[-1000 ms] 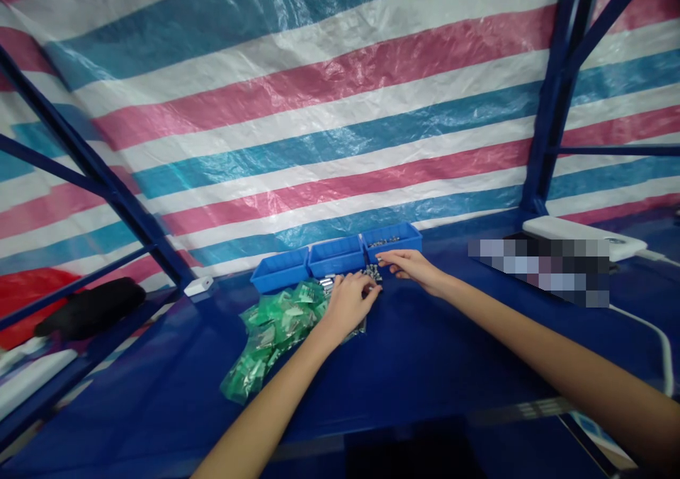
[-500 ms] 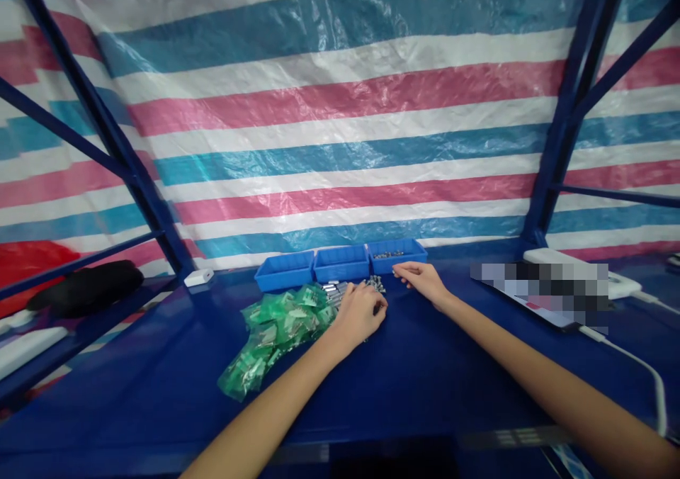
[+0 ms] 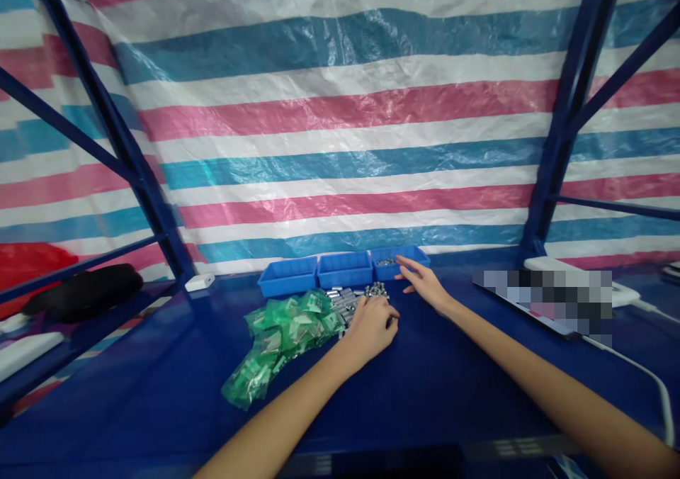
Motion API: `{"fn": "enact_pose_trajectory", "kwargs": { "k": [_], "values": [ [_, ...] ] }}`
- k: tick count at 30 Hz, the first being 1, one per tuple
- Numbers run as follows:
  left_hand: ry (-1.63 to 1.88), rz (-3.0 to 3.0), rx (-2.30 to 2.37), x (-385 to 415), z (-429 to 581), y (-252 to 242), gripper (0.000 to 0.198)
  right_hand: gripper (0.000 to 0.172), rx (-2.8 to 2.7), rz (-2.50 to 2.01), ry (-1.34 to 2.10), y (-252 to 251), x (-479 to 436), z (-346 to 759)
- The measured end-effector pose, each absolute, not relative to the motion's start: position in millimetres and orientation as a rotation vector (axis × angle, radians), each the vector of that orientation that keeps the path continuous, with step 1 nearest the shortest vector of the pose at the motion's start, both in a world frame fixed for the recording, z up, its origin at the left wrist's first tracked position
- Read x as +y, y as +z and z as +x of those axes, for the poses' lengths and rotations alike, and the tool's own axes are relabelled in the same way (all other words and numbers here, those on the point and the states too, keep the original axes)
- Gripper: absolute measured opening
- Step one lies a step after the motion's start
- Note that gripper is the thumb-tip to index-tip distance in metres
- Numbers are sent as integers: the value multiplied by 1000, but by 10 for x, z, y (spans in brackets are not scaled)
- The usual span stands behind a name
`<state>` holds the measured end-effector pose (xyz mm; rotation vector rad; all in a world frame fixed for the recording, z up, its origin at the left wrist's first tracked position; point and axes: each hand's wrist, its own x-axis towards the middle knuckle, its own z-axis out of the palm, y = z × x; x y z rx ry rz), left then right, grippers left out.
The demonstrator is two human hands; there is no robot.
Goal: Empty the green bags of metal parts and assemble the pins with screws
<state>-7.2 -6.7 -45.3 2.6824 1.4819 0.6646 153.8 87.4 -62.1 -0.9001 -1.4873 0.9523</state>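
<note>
My left hand (image 3: 373,325) rests low over the blue table, its fingers curled downward. What lies under its fingertips is hidden. Beside it are silver metal cylinders (image 3: 346,300) and a small heap of metal fasteners (image 3: 378,291). To its left lies a pile of green plastic bags (image 3: 290,327) with small parts inside. My right hand (image 3: 425,285) hovers at the front of the right blue bin (image 3: 417,254), fingers stretched out and apart, holding nothing I can see. Small metal pieces (image 3: 386,261) lie in that bin.
Two more blue bins, the middle one (image 3: 345,278) and the left one (image 3: 288,288), stand in the same row. A partly blurred-out flat device (image 3: 552,321) with a white cable (image 3: 632,363) lies at right. A white adapter (image 3: 200,282) sits at left. Blue frame posts (image 3: 550,160) flank a striped sheet.
My right hand's fingers have spread from a pinch, near the right bin. My left hand has shifted slightly right, exposing more metal cylinders. The view has tilted a little upward.
</note>
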Motion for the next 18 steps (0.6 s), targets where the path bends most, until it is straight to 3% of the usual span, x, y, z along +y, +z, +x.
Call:
{"fn": "enact_pose_trajectory", "kwargs": {
  "k": [10, 18],
  "values": [
    [692, 2650, 1619, 18, -197, -374, 20, 21, -1818, -949, 520, -604, 666, 1485],
    [554, 2766, 1423, -10, -185, -366, 17, 21, -2162, -875, 358, -516, 411, 1408]
  ]
}}
